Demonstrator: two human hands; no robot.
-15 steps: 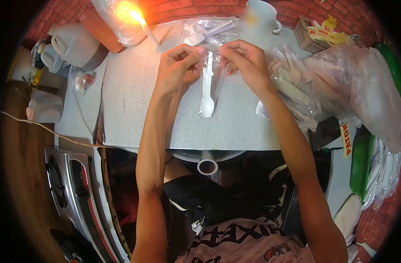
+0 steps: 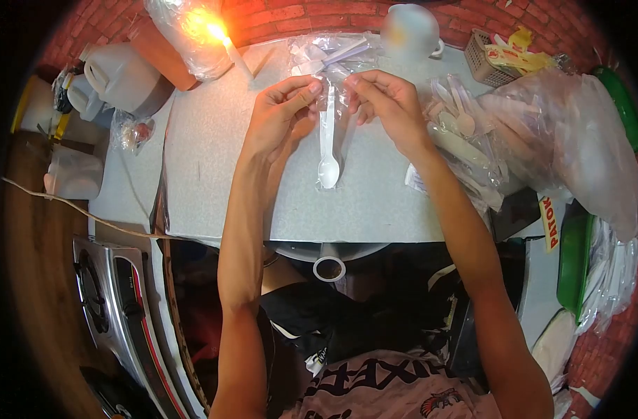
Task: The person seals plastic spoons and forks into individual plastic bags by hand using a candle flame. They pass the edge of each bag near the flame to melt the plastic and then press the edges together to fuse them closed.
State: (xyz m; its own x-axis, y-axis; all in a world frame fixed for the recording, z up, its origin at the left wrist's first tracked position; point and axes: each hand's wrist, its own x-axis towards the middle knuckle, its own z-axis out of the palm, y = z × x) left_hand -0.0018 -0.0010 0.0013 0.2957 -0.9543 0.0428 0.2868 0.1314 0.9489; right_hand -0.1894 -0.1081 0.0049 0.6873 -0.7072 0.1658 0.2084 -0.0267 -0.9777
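A white plastic spoon (image 2: 328, 172) lies bowl-down toward me inside a narrow clear plastic sleeve (image 2: 341, 133) over the table. My left hand (image 2: 285, 112) pinches the sleeve's upper left corner between thumb and fingers. At the upper right corner, my right hand (image 2: 385, 105) does the same, so the top edge is held between both hands. Left of my hands, a lit candle (image 2: 238, 61) stands tilted with a bright flame. Just beyond my fingertips lies a pile of wrapped spoons (image 2: 333, 54).
On the right, a large clear bag (image 2: 570, 133) and several wrapped utensils (image 2: 465, 126) cover the grey table (image 2: 214, 167). A mug (image 2: 410, 31) and a small basket (image 2: 488, 59) stand at the back. Jugs (image 2: 127, 80) are at left, above a gas stove (image 2: 120, 300).
The view has shifted slightly. My hands stay at the sleeve's top corners, with the spoon lying almost the same way.
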